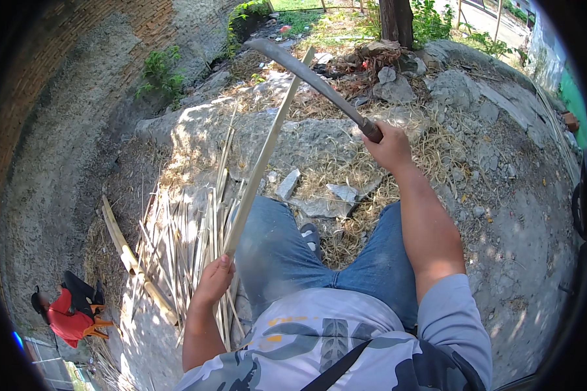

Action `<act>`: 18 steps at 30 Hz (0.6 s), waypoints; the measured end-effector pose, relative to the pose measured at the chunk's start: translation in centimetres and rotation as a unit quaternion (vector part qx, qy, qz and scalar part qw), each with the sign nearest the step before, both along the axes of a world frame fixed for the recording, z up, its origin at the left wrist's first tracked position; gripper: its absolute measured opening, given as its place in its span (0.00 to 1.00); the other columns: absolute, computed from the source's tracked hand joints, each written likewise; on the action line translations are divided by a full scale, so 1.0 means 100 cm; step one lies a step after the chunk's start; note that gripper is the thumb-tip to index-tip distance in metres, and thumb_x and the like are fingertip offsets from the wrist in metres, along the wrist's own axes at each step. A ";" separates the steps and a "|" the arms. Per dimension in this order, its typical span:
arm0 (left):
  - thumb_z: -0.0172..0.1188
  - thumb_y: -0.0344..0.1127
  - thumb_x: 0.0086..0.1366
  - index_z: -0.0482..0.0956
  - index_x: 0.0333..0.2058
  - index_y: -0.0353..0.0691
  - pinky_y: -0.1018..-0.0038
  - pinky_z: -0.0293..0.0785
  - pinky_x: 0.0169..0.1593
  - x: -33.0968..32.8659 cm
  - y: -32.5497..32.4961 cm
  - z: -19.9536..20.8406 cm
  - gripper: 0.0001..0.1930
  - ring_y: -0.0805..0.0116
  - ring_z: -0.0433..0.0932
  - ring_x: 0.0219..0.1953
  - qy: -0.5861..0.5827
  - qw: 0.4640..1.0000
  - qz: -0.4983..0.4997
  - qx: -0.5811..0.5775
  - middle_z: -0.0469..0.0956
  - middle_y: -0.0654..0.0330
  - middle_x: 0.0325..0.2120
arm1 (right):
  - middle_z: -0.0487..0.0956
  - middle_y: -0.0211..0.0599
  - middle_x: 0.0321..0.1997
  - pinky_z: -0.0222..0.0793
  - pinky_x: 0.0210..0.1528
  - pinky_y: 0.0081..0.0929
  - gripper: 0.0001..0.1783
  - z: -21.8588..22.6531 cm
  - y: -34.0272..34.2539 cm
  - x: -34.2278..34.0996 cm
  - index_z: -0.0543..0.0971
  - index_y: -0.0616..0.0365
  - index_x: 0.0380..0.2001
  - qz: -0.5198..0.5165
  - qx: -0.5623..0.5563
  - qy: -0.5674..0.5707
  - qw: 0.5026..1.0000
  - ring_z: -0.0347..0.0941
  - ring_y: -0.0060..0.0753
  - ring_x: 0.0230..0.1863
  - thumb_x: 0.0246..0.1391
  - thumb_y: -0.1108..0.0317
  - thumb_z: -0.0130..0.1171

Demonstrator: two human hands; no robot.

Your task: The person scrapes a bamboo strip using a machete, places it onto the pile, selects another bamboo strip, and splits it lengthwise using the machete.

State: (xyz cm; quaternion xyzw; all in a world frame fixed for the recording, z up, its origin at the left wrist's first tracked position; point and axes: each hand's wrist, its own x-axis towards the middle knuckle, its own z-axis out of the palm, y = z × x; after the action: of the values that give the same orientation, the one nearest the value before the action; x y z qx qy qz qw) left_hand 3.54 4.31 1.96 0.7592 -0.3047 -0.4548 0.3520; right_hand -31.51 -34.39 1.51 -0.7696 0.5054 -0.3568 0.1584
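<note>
My left hand (pixel 213 281) is closed round the lower end of a long, pale bamboo strip (pixel 265 153), which slants up and away from me past my left knee. In my right hand (pixel 390 148) is the dark wooden handle of a machete (pixel 319 85), its long curved blade pointing up and to the left. The blade passes across the strip near the strip's far end; whether the two touch I cannot tell. Both hands are raised in front of my seated legs.
Many thin bamboo strips (pixel 202 238) lie to my left, beside a split bamboo pole (pixel 143 280). Pale shavings and broken concrete pieces (pixel 288 184) cover the ground ahead. A tree trunk (pixel 396 23) stands farther off. At lower left, a person in red (pixel 68 318) sits on an orange stool.
</note>
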 end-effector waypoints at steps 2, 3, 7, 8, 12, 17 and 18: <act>0.42 0.56 0.80 0.74 0.34 0.42 0.79 0.57 0.25 -0.009 -0.012 0.007 0.25 0.82 0.60 0.21 0.036 0.999 -0.010 -0.003 0.64 0.72 0.19 | 0.83 0.44 0.30 0.76 0.40 0.48 0.14 0.007 0.012 0.005 0.84 0.51 0.37 0.035 -0.030 -0.023 0.999 0.82 0.54 0.36 0.47 0.58 0.70; 0.43 0.57 0.80 0.75 0.34 0.42 0.79 0.58 0.26 -0.020 -0.022 0.016 0.25 0.81 0.61 0.22 0.035 0.999 -0.017 0.003 0.65 0.72 0.20 | 0.82 0.43 0.28 0.75 0.39 0.47 0.13 0.007 0.014 0.005 0.83 0.51 0.34 0.082 -0.074 -0.001 0.994 0.81 0.54 0.33 0.45 0.60 0.71; 0.43 0.59 0.79 0.76 0.37 0.42 0.78 0.60 0.27 -0.022 -0.046 0.015 0.26 0.80 0.62 0.23 0.063 0.997 -0.052 0.008 0.67 0.71 0.23 | 0.82 0.36 0.25 0.75 0.42 0.41 0.13 0.007 0.026 0.023 0.82 0.48 0.29 0.180 -0.184 0.099 0.961 0.80 0.46 0.30 0.36 0.62 0.71; 0.43 0.59 0.79 0.76 0.37 0.42 0.78 0.60 0.27 -0.022 -0.049 0.015 0.26 0.80 0.62 0.23 0.064 0.997 -0.051 0.008 0.67 0.71 0.23 | 0.82 0.34 0.25 0.76 0.44 0.38 0.13 0.007 0.029 0.028 0.81 0.46 0.28 0.217 -0.210 0.133 0.944 0.80 0.43 0.30 0.35 0.61 0.71; 0.41 0.60 0.79 0.76 0.36 0.43 0.78 0.61 0.27 -0.017 -0.054 0.002 0.27 0.79 0.63 0.23 0.081 0.995 -0.063 0.010 0.68 0.71 0.23 | 0.83 0.35 0.25 0.76 0.42 0.42 0.13 0.007 0.023 0.024 0.81 0.50 0.29 0.212 -0.210 0.160 0.941 0.80 0.47 0.31 0.36 0.64 0.69; 0.39 0.60 0.80 0.75 0.35 0.43 0.77 0.62 0.27 -0.009 -0.050 -0.011 0.28 0.79 0.63 0.22 0.124 0.990 -0.072 -0.012 0.68 0.71 0.22 | 0.82 0.45 0.28 0.75 0.41 0.48 0.14 0.000 -0.005 0.002 0.82 0.54 0.34 0.072 -0.020 0.074 0.994 0.81 0.53 0.34 0.46 0.60 0.69; 0.38 0.60 0.80 0.75 0.35 0.43 0.77 0.62 0.26 -0.010 -0.054 -0.011 0.28 0.79 0.63 0.21 0.115 0.991 -0.072 -0.002 0.67 0.71 0.21 | 0.82 0.48 0.29 0.74 0.40 0.50 0.14 -0.001 -0.008 0.002 0.82 0.55 0.36 0.043 0.010 0.048 0.998 0.81 0.55 0.35 0.49 0.59 0.69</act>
State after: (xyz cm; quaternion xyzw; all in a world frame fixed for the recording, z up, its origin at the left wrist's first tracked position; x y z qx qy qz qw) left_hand 2.59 -1.13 0.85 0.6770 -0.3168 -0.5627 0.3529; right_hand -31.28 -35.19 1.41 -0.8050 0.4825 -0.3076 0.1566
